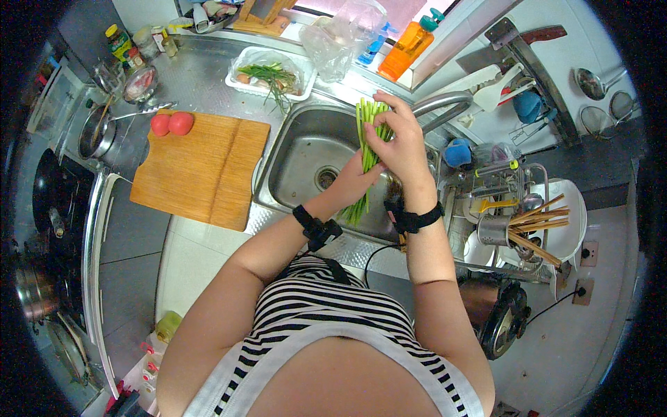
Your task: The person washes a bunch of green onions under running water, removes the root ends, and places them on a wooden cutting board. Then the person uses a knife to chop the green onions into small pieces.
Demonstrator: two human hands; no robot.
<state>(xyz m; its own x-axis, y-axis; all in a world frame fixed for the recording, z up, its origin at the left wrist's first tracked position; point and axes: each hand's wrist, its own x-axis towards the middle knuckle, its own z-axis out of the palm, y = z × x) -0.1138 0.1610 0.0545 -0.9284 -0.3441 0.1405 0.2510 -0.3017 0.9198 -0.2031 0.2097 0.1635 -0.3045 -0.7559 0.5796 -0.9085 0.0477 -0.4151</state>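
A bunch of thin green vegetable stalks (368, 110) is in both of my hands over the stainless steel sink (297, 156). My left hand (348, 180) wraps around the middle of the bunch, and the darker green ends hang below it. Higher up, my right hand (401, 143) has its thumb and fingers around the pale cut-looking ends. The curved faucet (443, 99) rises just beyond my right hand, with no water visibly running. Part of the sink basin is hidden by my hands and forearms.
Left of the sink lies a wooden cutting board (193, 167) with two tomatoes (180, 123). Behind the sink stands a white tray (231, 82) of green trimmings. A dish rack (542, 174) with a chopstick holder (493, 230) is at right. A small pot (107, 140) sits far left.
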